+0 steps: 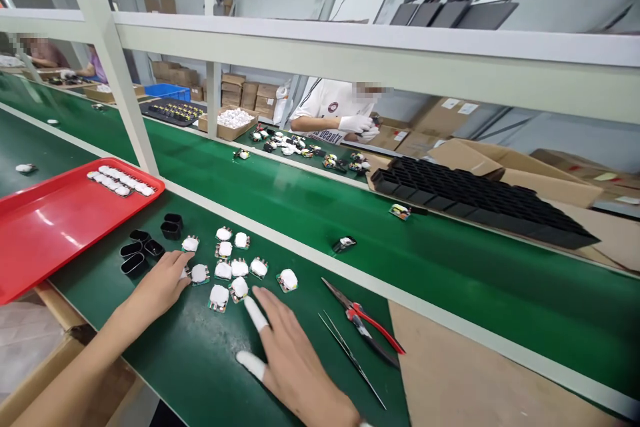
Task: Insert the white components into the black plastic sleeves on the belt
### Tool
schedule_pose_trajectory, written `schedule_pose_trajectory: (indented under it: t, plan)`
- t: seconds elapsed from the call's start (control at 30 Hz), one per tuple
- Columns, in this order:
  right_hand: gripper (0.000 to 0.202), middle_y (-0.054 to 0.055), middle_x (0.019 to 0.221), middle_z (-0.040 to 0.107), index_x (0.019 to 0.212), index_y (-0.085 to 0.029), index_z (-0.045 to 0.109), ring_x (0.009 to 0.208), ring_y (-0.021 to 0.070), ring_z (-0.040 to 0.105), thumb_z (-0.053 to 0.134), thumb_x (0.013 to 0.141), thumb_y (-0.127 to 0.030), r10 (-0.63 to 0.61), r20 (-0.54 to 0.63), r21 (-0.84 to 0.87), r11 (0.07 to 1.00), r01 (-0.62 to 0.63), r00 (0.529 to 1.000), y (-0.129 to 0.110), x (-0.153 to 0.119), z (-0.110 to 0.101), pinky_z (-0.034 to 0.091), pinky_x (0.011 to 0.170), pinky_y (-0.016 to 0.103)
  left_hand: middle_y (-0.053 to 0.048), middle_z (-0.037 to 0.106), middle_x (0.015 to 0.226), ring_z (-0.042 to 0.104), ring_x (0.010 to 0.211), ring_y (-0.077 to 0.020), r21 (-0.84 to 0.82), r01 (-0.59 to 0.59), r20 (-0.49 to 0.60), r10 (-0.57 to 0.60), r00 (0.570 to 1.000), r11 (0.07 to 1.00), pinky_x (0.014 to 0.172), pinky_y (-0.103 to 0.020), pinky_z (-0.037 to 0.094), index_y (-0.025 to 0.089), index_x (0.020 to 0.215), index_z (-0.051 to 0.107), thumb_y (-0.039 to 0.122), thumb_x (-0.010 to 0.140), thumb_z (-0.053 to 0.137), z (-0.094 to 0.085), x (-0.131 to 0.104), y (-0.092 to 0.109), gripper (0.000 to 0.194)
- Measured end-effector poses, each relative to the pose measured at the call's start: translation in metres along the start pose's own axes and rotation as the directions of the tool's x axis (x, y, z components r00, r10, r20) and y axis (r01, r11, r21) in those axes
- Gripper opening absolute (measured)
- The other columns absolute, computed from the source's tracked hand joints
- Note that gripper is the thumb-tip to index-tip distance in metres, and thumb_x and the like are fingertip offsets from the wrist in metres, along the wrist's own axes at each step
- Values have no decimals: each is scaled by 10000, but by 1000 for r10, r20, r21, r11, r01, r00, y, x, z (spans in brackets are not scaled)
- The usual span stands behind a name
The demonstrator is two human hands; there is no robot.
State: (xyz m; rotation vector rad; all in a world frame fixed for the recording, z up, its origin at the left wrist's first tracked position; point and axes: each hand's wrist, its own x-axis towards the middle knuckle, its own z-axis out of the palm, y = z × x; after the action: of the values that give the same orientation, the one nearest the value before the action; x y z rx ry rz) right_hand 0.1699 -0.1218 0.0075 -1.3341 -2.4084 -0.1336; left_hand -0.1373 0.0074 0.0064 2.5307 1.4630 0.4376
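Observation:
My left hand (161,285) reaches over the green work surface with fingers stretched out, among small circuit boards topped with white material. One board (190,243) lies just past its fingertips and another board (200,273) sits beside them; a third is partly hidden under the fingers. Several black oval sleeves (134,265) stand to its left. My right hand (295,357) is spread open, white covers on the thumb and a finger. A fingertip is close to a board (239,288); whether they touch I cannot tell. More white-topped boards (223,270) lie loosely grouped between both hands.
Red-handled pliers (357,313) and metal tweezers (350,350) lie to the right, near a cardboard sheet (465,360). A red tray (45,230) holds rows of boards. Beyond the pale rail, a green belt (300,197) carries parts. Across it, a gloved co-worker (335,107) handles something.

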Motion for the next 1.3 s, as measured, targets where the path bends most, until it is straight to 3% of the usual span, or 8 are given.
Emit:
schedule_pose_trajectory:
  t: [0.17,0.27,0.5,0.73,0.87,0.97,1.13,1.3]
  plan:
    - [414,227,1582,480,1334,-90,618,1476,377,440,669,985,-307,-52,-39,17,998,53,998,-6,63,46,423,1215,581,-188,638,1385,622,1305,-342,-31,-54,-84,51,995,998,1109,-531,537,155,1409,562,130,961,484,10,22,10,456]
    - [418,227,1550,514,1345,-80,609,1451,375,466,652,999,-309,-29,-70,-4,1000,29,997,5,75,46,428,1205,575,-157,584,1469,602,1351,-293,-31,-95,-101,91,991,995,1133,-469,535,182,1453,528,132,993,438,1,21,9,472]
    - [508,253,1494,522,1432,-118,532,1362,429,516,573,1037,-434,236,-114,-42,969,-242,965,62,33,3,525,1022,613,-184,652,1355,604,1258,-400,252,23,-206,31,978,967,1068,-578,527,173,1304,680,364,997,546,-55,21,-31,385]
    - [329,150,1232,674,1328,-158,603,1087,297,655,499,1016,-168,291,-33,42,956,-289,956,76,9,0,596,943,503,-202,668,1039,610,1041,-408,315,2,-209,67,976,949,993,-621,518,184,868,777,381,948,505,-52,53,-48,346]
    - [265,139,1300,631,1282,-179,605,1138,292,637,514,1033,-194,303,-35,77,951,-300,952,54,-12,-14,594,993,494,-190,665,1069,611,1102,-406,262,-60,-242,126,962,963,1026,-614,503,192,820,738,381,970,472,-61,55,-21,359]
    - [167,155,1341,597,1175,-190,629,1165,308,637,539,1042,-233,308,-43,100,948,-303,950,37,-32,-16,605,987,509,-130,679,1184,660,1123,-333,38,-193,-270,196,943,980,1031,-508,543,210,879,708,410,1003,532,-61,42,25,293]
    - [297,221,1355,603,1316,-111,577,1121,332,644,530,1039,-209,292,-11,15,956,-292,956,23,-51,-9,612,963,550,-92,698,1259,713,1110,-227,-302,-488,-89,485,870,819,951,-350,598,208,907,663,189,1002,563,-15,16,109,140]
    - [504,184,1426,586,1445,-140,482,1223,327,609,468,950,-48,291,27,100,951,-292,956,25,-62,-15,580,1043,558,-135,710,1235,692,1156,-291,-378,-530,-57,552,832,759,956,-420,605,201,1042,657,360,1011,679,28,18,134,163]
